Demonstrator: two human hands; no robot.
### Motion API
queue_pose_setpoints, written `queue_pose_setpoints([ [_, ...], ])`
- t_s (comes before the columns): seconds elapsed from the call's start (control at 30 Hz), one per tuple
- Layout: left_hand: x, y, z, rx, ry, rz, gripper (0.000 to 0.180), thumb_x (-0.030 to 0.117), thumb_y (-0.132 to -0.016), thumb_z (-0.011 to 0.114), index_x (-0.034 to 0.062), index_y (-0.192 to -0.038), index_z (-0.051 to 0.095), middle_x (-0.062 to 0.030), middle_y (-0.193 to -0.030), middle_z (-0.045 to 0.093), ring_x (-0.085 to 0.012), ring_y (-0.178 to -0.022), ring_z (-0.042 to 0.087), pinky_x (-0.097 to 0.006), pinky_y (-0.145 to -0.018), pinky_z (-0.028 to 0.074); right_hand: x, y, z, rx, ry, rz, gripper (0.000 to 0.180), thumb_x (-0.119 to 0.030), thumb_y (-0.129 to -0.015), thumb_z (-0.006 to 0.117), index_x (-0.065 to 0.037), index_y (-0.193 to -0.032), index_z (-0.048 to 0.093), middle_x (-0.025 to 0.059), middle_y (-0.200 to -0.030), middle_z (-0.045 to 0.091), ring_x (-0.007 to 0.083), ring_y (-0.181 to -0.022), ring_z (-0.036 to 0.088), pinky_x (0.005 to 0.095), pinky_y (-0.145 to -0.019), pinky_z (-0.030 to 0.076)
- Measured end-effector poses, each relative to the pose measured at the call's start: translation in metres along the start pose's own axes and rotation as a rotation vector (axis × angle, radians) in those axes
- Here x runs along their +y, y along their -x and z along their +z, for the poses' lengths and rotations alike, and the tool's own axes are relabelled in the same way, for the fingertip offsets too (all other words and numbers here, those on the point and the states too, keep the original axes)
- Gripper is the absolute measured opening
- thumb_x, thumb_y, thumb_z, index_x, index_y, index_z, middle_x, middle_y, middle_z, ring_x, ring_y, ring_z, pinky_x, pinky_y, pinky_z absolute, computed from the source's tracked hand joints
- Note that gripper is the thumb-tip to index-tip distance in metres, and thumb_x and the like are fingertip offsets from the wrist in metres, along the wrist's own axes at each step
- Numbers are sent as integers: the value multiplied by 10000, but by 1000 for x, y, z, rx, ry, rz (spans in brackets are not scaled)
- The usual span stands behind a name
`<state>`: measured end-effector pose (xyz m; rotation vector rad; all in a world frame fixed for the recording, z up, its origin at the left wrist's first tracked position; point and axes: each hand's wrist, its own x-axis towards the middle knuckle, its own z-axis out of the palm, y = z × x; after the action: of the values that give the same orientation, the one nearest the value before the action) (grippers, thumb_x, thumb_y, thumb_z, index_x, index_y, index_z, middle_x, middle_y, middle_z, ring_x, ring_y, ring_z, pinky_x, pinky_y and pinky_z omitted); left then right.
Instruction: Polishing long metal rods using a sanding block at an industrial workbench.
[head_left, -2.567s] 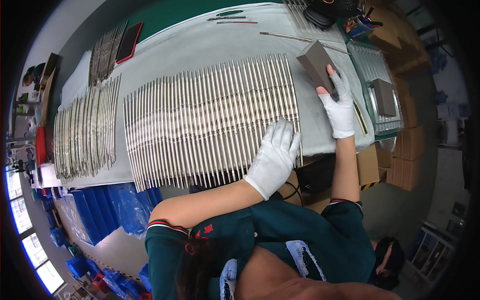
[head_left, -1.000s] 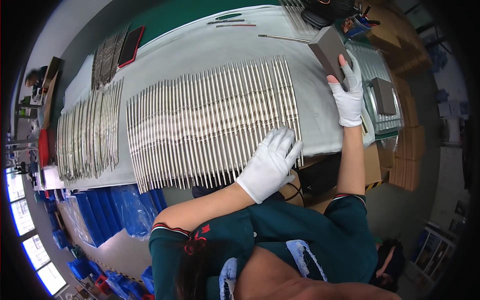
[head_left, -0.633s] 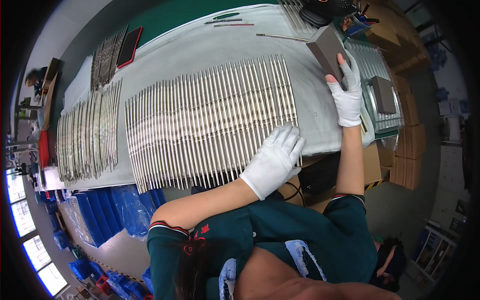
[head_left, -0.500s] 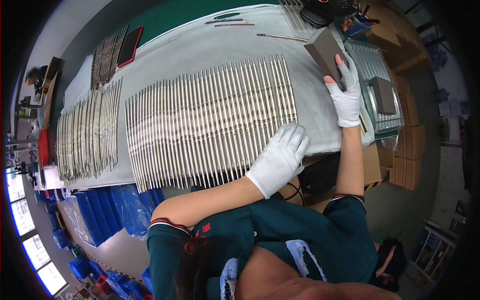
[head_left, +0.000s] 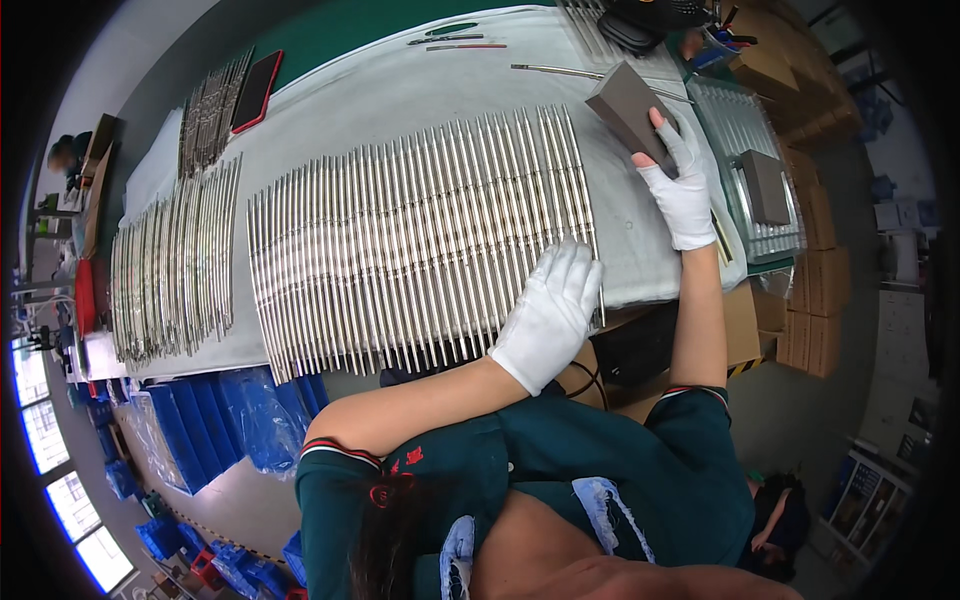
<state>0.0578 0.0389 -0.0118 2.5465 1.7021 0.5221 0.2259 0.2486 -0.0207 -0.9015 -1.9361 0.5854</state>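
A long row of slim, shiny metal rods lies side by side on the white-covered table. My left hand, in a white glove, rests flat over the lower part of the rods at the row's right end, fingers stretched out. In my right hand is a grey-brown rectangular block, held tilted just off the row's upper right end. The thumb and one fingertip of that glove are bare and press on the block. Whether the block touches the cloth cannot be made out.
More rods lie bundled at the left, below a darker bundle and a red-edged phone. A single thin rod lies behind the block. A second grey block sits on clear plastic trays at the right.
My right hand has moved a little left with the block, closer to the rods. My left hand has shifted slightly left and up along the row's end.
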Motion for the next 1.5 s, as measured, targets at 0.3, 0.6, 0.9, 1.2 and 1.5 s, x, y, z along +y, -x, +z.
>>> queue_pose_setpoints([
  [0.3, -1, 8, -9, 98, 277, -29, 785, 381, -788, 805, -49, -1373, 506, -249, -1400, 529, -418, -1348, 504, -503, -1157, 386, -8, 1, 3, -168, 62, -25, 551, -143, -836, 837, -224, -1362, 693, 161, -1453, 548, 325, -1285, 585, 383, -1067, 472],
  [0.6, -17, 16, -34, 175, 385, -7, 597, 370, -800, 819, 117, -1302, 620, -271, -1314, 593, -436, -1197, 615, -488, -1026, 502, -36, -25, -27, -511, -21, 78, 507, -166, -861, 792, -240, -1355, 707, 191, -1536, 480, 319, -1371, 520, 391, -1142, 411],
  [0.9, -20, 18, -30, 189, 332, 11, 556, 417, -784, 819, 126, -1229, 655, -249, -1330, 599, -404, -1183, 630, -452, -1015, 516, -81, -44, 3, -812, 10, 80, 469, -127, -856, 771, -113, -1322, 719, 196, -1552, 462, 349, -1393, 484, 411, -1171, 357],
  [1.2, -20, 19, -27, 170, 368, 11, 522, 427, -802, 803, 106, -1183, 647, -264, -1351, 582, -423, -1202, 611, -459, -1044, 502, -61, -36, -4, -755, 34, 49, 475, -148, -844, 789, -197, -1313, 730, 222, -1528, 480, 375, -1349, 524, 390, -1143, 397],
  [1.5, -21, 19, -30, 190, 405, 8, 535, 388, -773, 831, 96, -1187, 657, -288, -1327, 589, -429, -1162, 633, -456, -1006, 524, -57, -33, 1, -818, -160, 56, 464, -183, -856, 801, -165, -1315, 732, 168, -1580, 432, 330, -1423, 462, 392, -1185, 351],
])
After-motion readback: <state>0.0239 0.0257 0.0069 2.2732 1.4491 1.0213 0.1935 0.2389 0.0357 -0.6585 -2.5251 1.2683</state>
